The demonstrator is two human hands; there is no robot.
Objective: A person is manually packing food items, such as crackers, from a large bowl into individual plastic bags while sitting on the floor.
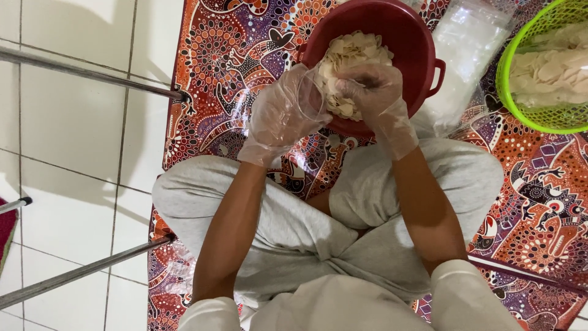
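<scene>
Pale chips heaped in red basin.

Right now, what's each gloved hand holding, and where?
The left hand holds a small clear plastic bag by its open mouth. The right hand pinches pale thin crackers over the red plastic basin.

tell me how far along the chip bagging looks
Done: can't tell; no filled bag shows. In hand: the left hand holds a small clear bag open, and the right hand gathers chips over the red basin. Left: basin and green basket look full.
</scene>
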